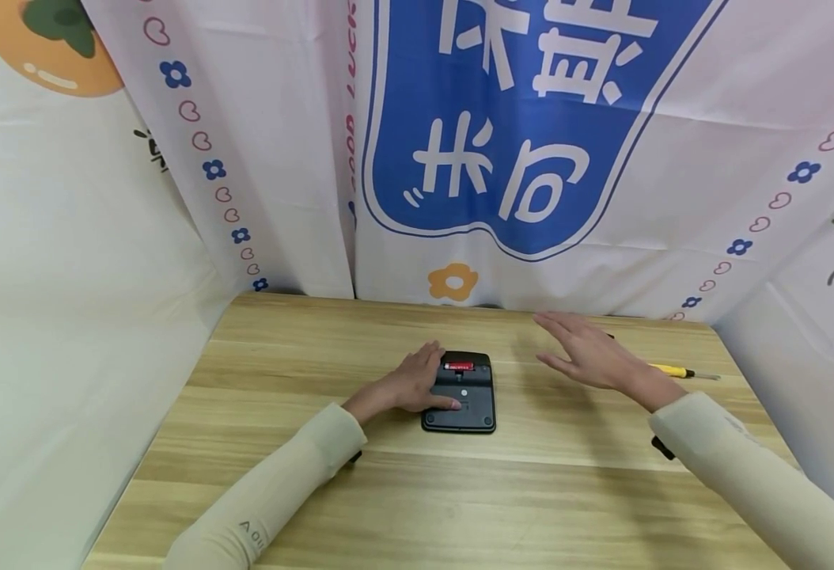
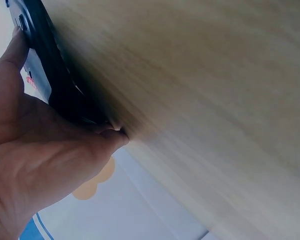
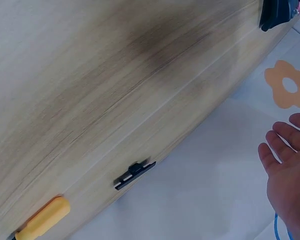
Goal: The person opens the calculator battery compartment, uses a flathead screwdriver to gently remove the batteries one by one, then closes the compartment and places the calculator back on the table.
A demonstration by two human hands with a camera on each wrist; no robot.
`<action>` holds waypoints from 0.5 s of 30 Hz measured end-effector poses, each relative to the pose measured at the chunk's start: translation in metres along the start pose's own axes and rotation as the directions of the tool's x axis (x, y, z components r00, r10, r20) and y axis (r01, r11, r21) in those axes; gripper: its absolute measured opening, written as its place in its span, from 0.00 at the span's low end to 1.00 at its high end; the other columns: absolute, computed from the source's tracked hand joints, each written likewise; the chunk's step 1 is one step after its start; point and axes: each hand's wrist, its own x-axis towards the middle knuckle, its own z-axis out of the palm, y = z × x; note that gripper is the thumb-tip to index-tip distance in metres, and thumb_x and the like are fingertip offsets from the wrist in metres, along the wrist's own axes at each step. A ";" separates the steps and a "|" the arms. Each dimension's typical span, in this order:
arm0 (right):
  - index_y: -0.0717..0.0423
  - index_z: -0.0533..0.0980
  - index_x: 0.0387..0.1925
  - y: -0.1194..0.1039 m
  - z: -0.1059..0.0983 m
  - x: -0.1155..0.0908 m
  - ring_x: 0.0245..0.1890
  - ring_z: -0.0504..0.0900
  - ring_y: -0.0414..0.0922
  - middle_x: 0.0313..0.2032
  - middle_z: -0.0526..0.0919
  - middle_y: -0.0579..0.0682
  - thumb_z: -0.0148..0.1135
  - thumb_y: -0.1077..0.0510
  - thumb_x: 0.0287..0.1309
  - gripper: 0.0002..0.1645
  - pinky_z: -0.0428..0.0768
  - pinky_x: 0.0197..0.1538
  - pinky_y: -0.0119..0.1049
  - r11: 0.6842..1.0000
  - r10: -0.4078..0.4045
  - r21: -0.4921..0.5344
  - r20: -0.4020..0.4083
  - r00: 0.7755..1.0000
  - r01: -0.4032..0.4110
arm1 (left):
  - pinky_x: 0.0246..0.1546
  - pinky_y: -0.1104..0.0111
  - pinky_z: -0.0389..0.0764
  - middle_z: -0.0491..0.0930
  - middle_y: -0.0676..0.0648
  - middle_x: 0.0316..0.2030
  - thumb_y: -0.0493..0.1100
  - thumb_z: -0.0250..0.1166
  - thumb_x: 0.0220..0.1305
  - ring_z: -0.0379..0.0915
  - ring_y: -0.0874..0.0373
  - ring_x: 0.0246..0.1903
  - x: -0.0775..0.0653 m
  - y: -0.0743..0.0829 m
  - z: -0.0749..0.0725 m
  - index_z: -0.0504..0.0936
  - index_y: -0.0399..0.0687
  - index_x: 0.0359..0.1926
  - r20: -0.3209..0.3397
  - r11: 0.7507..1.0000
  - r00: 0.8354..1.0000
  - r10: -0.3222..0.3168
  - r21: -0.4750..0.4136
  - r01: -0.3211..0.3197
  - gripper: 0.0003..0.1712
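A black calculator [image 1: 475, 408] lies face down on the wooden table, with a red battery [image 1: 460, 366] showing in its uncovered compartment. My left hand [image 1: 414, 383] holds it by its left side, thumb across the back and fingers at the far left corner. In the left wrist view the calculator [image 2: 45, 50] appears edge-on beside the palm. To the right, my right hand [image 1: 591, 354] hovers over the table with fingers extended, holding nothing. Near it, a small black battery cover [image 3: 135, 175] lies by the table's far edge, mostly hidden behind that hand in the head view.
A yellow-handled screwdriver [image 1: 672, 370] lies at the right, partly behind the right wrist. White printed cloth [image 1: 289, 158] hangs along the table's back edge, with more cloth at both sides. Bare wood [image 1: 417, 507] shows in front of the calculator.
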 end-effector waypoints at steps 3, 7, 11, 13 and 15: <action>0.65 0.66 0.77 -0.005 0.000 0.004 0.72 0.72 0.64 0.74 0.71 0.65 0.66 0.44 0.73 0.43 0.71 0.73 0.62 0.999 -0.031 0.003 -0.015 0.999 0.032 | 0.83 0.48 0.45 0.42 0.34 0.84 0.65 0.68 0.71 0.38 0.42 0.84 -0.002 0.002 -0.002 0.48 0.34 0.83 0.001 1.000 1.000 -0.003 -0.005 0.003 0.60; 0.64 0.66 0.77 -0.013 0.000 0.009 0.73 0.71 0.64 0.74 0.71 0.65 0.66 0.44 0.73 0.43 0.71 0.73 0.62 0.998 -0.058 0.009 -0.018 0.998 0.059 | 0.83 0.49 0.46 0.41 0.35 0.84 0.66 0.67 0.71 0.38 0.42 0.84 -0.004 0.003 -0.003 0.47 0.34 0.83 0.010 1.000 1.000 -0.005 0.001 0.005 0.60; 0.64 0.66 0.77 -0.021 0.000 0.013 0.72 0.72 0.64 0.74 0.71 0.65 0.65 0.44 0.74 0.42 0.71 0.73 0.62 0.995 -0.096 0.005 -0.030 0.995 0.096 | 0.83 0.48 0.46 0.41 0.35 0.84 0.67 0.67 0.71 0.38 0.42 0.84 -0.004 0.004 -0.004 0.47 0.35 0.83 0.012 1.000 1.000 -0.005 0.010 0.005 0.60; 0.65 0.66 0.77 -0.025 0.001 0.015 0.72 0.72 0.64 0.74 0.71 0.65 0.65 0.44 0.74 0.42 0.70 0.73 0.63 0.994 -0.113 -0.002 -0.034 0.993 0.112 | 0.83 0.48 0.46 0.41 0.35 0.84 0.67 0.67 0.71 0.38 0.43 0.84 -0.004 0.004 -0.005 0.47 0.35 0.83 0.012 1.000 1.000 -0.006 0.010 0.006 0.61; 0.65 0.66 0.77 -0.028 0.001 0.016 0.73 0.72 0.64 0.74 0.70 0.65 0.64 0.44 0.74 0.42 0.69 0.74 0.62 0.992 -0.125 -0.006 -0.032 0.992 0.124 | 0.83 0.48 0.46 0.41 0.35 0.84 0.67 0.67 0.71 0.38 0.43 0.84 -0.005 0.004 -0.005 0.47 0.35 0.83 0.013 1.000 1.000 -0.006 0.007 0.006 0.60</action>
